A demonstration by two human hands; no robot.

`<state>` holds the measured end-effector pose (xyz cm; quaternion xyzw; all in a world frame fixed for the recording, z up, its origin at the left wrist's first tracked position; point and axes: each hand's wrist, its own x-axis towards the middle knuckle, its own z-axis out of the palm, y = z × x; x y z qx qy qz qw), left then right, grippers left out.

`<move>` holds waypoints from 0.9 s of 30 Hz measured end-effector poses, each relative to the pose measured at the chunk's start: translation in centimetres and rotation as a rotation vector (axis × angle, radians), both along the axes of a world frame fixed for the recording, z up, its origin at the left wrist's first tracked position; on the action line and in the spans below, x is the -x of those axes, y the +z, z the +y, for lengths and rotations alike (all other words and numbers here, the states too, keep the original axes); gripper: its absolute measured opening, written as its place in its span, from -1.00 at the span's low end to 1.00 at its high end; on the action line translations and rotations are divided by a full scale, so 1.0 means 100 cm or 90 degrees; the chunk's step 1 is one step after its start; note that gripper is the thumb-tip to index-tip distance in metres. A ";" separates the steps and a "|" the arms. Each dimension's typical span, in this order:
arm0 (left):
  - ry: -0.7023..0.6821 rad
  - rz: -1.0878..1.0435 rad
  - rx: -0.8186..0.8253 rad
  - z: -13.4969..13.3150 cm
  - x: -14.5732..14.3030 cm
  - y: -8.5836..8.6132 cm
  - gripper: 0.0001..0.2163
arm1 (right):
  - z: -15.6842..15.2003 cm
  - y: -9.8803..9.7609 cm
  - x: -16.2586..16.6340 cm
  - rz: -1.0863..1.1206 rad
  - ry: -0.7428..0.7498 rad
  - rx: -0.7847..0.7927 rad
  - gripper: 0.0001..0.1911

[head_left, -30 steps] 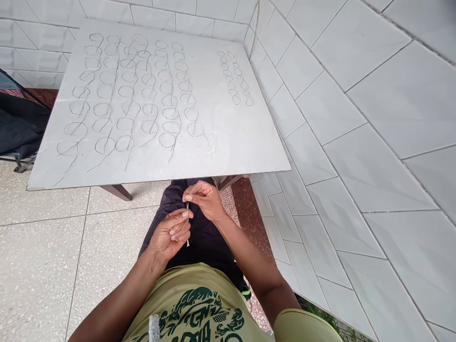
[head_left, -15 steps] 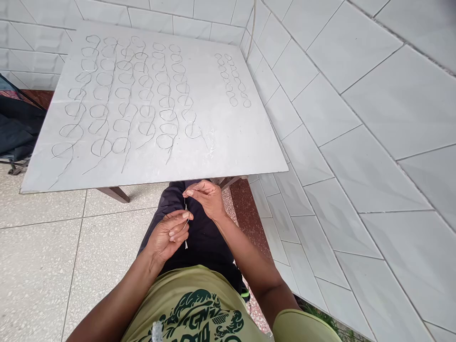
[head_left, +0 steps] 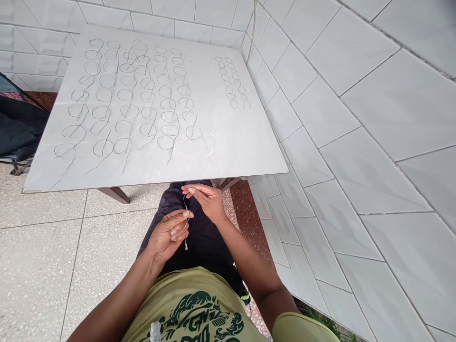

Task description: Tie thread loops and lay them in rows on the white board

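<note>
Wire point(head_left: 184, 200) — one, between the fingers. Left hand point(head_left: 170, 233): fingertips closed on its middle, pale tip point(head_left: 185, 246) below. Right hand point(head_left: 209, 201): pinching upper end, raised slightly since a second ago — more wire bared, bowed; shaping apparently unfinished. Beyond fingers: table point(head_left: 245, 147), loops point(head_left: 134, 90).

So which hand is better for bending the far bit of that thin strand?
Probably the right hand: it's at the far part of the strand, while the left hand pinches it closer in.
</note>
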<state>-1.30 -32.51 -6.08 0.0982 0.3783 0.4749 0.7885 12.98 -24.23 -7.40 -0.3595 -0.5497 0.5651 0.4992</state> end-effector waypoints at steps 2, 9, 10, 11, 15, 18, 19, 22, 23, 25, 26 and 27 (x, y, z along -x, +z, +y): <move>0.000 0.000 0.003 0.000 -0.002 0.001 -0.83 | -0.001 -0.003 0.000 -0.016 -0.023 -0.011 -0.79; -0.005 -0.004 0.003 0.000 -0.004 0.004 -0.83 | -0.001 0.000 -0.001 -0.009 0.017 0.029 -0.79; -0.005 -0.004 0.004 0.000 -0.004 0.004 -0.83 | 0.000 0.001 -0.001 -0.010 0.018 0.031 -0.79; -0.004 -0.003 0.005 0.000 -0.004 0.004 -0.83 | 0.000 0.001 -0.001 -0.011 0.016 0.033 -0.79; 0.005 -0.001 0.007 0.000 -0.002 0.004 -0.83 | 0.000 0.000 -0.001 0.010 -0.008 0.037 -0.79; 0.006 -0.001 0.004 -0.001 -0.001 0.005 -0.84 | 0.000 -0.001 0.001 0.017 -0.027 0.044 -0.76; 0.007 -0.001 0.004 -0.001 0.000 0.005 -0.84 | -0.001 -0.001 0.002 0.013 -0.035 0.043 -0.75; 0.008 0.007 0.003 -0.001 0.000 0.007 -0.84 | -0.001 -0.001 0.003 -0.002 -0.059 0.038 -0.74; 0.008 0.011 0.002 -0.001 0.000 0.007 -0.83 | -0.001 -0.001 0.003 -0.006 -0.062 0.038 -0.74; 0.011 0.019 0.000 -0.001 0.000 0.007 -0.83 | 0.000 -0.001 0.003 -0.005 -0.047 0.041 -0.73; 0.013 0.023 -0.001 0.000 0.000 0.007 -0.83 | 0.001 -0.001 0.002 0.001 -0.032 0.044 -0.73; 0.016 0.028 -0.003 0.000 0.000 0.007 -0.82 | 0.002 -0.001 0.002 0.010 -0.012 0.049 -0.74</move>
